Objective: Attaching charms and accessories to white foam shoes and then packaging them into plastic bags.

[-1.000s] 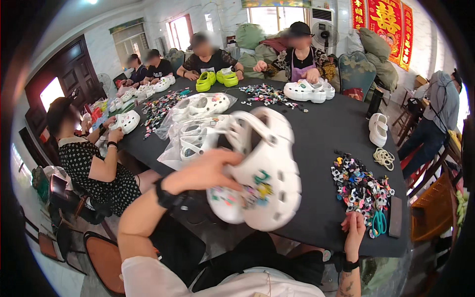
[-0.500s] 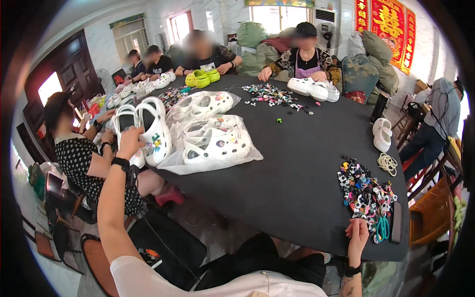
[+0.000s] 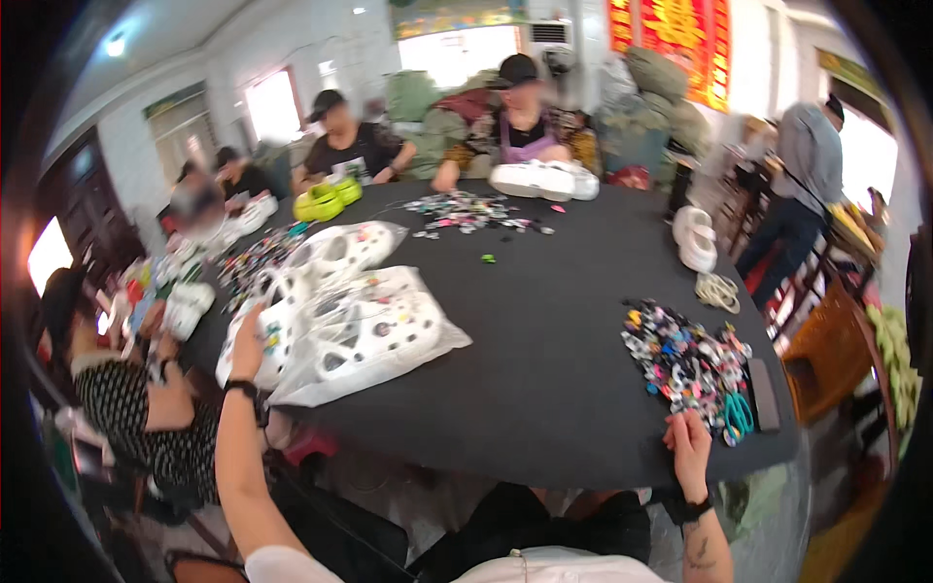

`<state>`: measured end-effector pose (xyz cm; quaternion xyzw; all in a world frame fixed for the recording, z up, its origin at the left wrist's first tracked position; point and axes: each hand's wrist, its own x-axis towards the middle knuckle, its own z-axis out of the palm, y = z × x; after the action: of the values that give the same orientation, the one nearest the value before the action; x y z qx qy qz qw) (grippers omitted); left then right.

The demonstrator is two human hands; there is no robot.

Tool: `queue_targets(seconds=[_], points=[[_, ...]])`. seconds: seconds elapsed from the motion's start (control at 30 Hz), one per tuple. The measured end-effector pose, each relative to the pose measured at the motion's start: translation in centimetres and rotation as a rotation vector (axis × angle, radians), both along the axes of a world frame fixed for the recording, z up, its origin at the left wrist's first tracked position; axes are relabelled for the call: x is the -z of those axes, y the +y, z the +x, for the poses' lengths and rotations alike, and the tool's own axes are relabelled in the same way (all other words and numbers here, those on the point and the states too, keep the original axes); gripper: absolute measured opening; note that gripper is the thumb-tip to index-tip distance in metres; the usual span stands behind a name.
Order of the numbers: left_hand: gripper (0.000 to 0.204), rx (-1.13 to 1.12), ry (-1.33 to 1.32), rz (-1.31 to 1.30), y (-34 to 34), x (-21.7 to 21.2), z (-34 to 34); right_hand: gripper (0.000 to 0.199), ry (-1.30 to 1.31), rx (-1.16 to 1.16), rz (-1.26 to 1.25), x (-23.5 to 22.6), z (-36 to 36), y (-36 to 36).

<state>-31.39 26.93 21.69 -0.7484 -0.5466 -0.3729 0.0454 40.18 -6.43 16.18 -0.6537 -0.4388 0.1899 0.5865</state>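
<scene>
Left hand (image 3: 248, 340) clamped on one white perforated foam clog (image 3: 262, 325) beside the clear plastic bag (image 3: 364, 335); right hand's (image 3: 688, 452) grip lies apart, flat on the round black desk (image 3: 544, 340).

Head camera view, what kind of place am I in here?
Probably a small workshop decorating clog shoes: several people sit around a black table with white clogs on clear plastic and heaps of small colourful charms.
</scene>
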Motion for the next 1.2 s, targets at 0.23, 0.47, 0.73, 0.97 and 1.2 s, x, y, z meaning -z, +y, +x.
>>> queue_targets(seconds=[0.23, 0.47, 0.73, 0.97, 1.2], points=[[0.075, -0.093, -0.133, 0.206, -3.5, -0.9, 6.5, 0.023, -0.107, 0.001, 0.031, 0.2, -0.1, -0.3], [0.07, 0.477, 0.309, -0.148, -17.6, -5.5, 30.0, 0.022, -0.104, 0.018, 0.135, -0.7, -0.4, -1.5], [0.072, 1.084, 0.858, -0.291, -24.5, -2.8, 44.5, 0.015, -0.221, 0.054, 0.277, 3.9, 1.3, -14.9], [0.084, 1.184, 0.887, -0.246, -24.4, 0.1, 51.6, 0.06, -0.031, 1.135, -0.707, 22.7, 9.4, -34.4], [0.081, 1.201, 0.909, -0.225, -25.0, 1.7, 53.3, 0.071, 0.477, 0.878, -1.231, 34.9, 6.8, -42.9]])
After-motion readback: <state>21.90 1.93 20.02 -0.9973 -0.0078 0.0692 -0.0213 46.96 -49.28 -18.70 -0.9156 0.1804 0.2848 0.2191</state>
